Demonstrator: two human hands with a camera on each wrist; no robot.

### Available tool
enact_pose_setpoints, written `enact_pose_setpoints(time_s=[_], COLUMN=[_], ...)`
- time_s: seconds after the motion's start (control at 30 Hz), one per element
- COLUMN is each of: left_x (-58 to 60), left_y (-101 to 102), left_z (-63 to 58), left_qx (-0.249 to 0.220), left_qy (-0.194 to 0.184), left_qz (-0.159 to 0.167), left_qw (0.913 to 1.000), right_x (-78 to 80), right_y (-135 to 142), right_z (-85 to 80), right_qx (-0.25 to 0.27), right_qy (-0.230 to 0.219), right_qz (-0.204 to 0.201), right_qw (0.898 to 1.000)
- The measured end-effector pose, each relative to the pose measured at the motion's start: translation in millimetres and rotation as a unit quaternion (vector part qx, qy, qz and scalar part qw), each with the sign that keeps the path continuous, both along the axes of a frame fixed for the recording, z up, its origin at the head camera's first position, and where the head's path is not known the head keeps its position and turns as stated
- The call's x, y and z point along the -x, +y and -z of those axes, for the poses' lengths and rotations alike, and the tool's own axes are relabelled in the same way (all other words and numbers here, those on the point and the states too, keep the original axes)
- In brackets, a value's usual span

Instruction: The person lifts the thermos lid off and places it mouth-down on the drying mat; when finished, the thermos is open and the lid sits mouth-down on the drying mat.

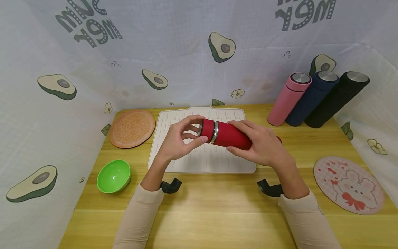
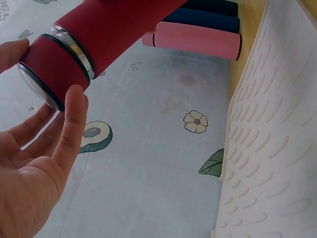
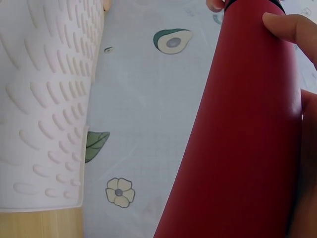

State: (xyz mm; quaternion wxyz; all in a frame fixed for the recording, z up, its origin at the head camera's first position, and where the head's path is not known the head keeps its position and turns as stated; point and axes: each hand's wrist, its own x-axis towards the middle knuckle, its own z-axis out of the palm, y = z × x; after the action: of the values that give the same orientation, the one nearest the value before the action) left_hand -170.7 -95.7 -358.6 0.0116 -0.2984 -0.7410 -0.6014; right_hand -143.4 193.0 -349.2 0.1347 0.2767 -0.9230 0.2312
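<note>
A red thermos [image 1: 231,135] is held tilted in the air over the white ribbed mat [image 1: 177,162], its lid end toward the left. My right hand [image 1: 264,144] grips the body from above, thumb on the near side; the base shows just past the wrist. My left hand [image 1: 177,141] holds the red lid [image 1: 207,128] between thumb and fingertips. A shiny metal ring [image 2: 74,49] shows between lid and body in the left wrist view. The lid lines up with the body, its silver top facing the left palm. In the right wrist view the long red body [image 3: 242,129] fills much of the picture.
Pink [image 1: 286,103], navy [image 1: 308,103] and black [image 1: 332,103] thermoses stand at the back right. A green bowl [image 1: 113,176] and a round orange-brown mat [image 1: 132,128] lie left. A round rabbit-print mat [image 1: 329,173] lies right. Printed cloth [image 1: 186,52] hangs behind the wooden table [image 1: 217,214].
</note>
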Motion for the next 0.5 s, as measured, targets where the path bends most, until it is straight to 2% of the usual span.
enact_pose_setpoints(time_s=[0.3,0.5], left_x=[2.2,5.3], left_y=[-0.2,-5.7], left_z=[2.8,3.2], left_qx=[-0.014,-0.017], left_qy=[0.005,0.023], left_qz=[-0.037,-0.062], left_qw=[0.9992,0.9976], right_x=[3.6,7.3], right_y=[4.5,9.7], right_z=[1.9,3.6], right_qx=[0.017,0.045], right_qy=[0.027,0.001], right_qz=[-0.016,-0.011], right_qw=[0.999,0.999])
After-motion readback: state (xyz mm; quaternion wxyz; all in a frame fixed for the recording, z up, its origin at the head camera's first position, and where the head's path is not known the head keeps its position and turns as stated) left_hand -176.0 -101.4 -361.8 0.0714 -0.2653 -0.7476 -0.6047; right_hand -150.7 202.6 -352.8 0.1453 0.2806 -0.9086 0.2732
